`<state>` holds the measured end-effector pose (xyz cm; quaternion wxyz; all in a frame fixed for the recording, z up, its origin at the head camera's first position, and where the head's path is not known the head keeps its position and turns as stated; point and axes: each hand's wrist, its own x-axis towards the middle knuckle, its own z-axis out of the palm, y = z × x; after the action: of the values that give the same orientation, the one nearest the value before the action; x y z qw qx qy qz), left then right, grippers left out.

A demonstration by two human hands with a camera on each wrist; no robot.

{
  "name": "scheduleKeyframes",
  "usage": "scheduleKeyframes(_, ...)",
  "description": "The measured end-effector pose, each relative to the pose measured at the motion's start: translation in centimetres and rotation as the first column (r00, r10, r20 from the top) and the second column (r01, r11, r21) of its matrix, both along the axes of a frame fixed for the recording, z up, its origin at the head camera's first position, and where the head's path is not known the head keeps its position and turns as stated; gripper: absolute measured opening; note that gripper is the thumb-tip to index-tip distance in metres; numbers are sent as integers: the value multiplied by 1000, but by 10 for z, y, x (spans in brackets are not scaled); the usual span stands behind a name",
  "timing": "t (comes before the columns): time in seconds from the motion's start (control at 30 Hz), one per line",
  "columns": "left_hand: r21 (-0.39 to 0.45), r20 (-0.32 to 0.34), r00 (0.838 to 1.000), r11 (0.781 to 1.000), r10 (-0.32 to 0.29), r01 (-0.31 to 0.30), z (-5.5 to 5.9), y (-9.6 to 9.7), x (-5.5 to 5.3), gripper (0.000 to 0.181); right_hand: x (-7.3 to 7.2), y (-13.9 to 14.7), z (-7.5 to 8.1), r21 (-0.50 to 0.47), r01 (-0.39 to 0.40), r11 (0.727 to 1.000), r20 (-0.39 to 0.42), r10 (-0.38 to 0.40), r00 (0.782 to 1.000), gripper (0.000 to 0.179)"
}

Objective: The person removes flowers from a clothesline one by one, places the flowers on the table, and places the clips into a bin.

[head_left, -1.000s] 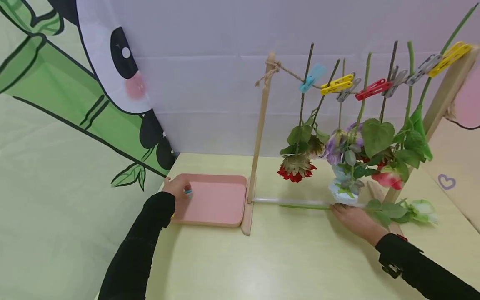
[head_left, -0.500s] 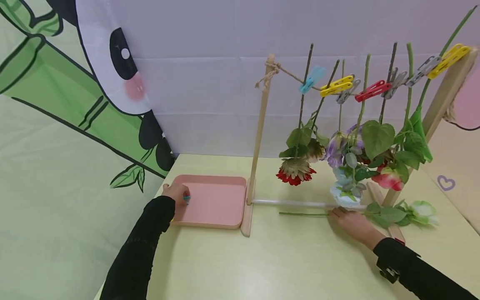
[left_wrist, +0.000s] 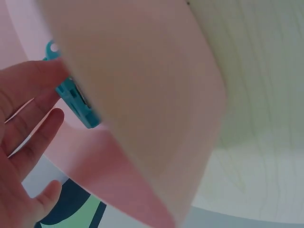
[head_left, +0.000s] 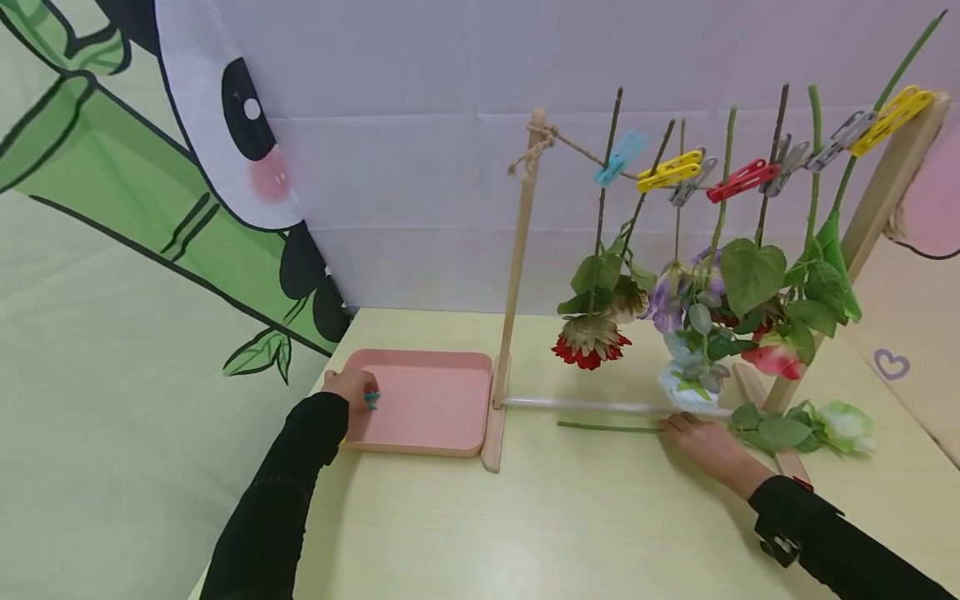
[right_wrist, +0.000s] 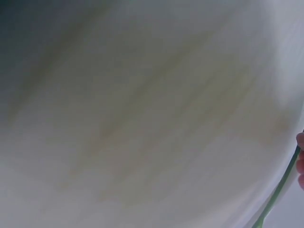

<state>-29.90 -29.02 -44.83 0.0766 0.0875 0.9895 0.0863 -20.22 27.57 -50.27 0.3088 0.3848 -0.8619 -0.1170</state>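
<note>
Blooms (head_left: pixel 687 388) hanging just above the right hand (head_left: pixel 705 446) — which pinches a stem (head_left: pixel 607 427) — could be snagged by a straight lift, while the left hand (head_left: pixel 348 385) pinches a peg (left_wrist: pixel 77 104).

Right hand (head_left: pixel 708 451) covers part of the green stem (head_left: pixel 606 427). Left wrist view: pink tray (left_wrist: pixel 156 109) wall blurred, teal clip (left_wrist: pixel 77 105) partly hidden by left hand (head_left: pixel 349 388). Right wrist view: hand cut off.
</note>
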Motion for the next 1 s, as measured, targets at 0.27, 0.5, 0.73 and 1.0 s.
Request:
scheduleKeyframes(0.27, 28, 36, 999, 999, 27, -28, 5, 2, 1, 14, 2, 0, 3, -1, -21, 1000, -39, 21, 999, 54)
scheduleKeyframes(0.5, -4, -5, 999, 999, -50, 50, 16, -2, -5, 27, 0, -6, 14, -37, -52, 998, -17, 51, 999, 76)
scheduleKeyframes(0.73, 20, -90, 989, 992, -120, 122, 56, 3, -17, 33, 9, -20, 38, -116, -84, 990, 29, 88, 996, 68)
scheduleKeyframes(1.0, 122, -244, 965, 984, -99, 131, 182, 42, -29, 34, 13, -53, 92, -271, -231, 934, -56, 225, 973, 58)
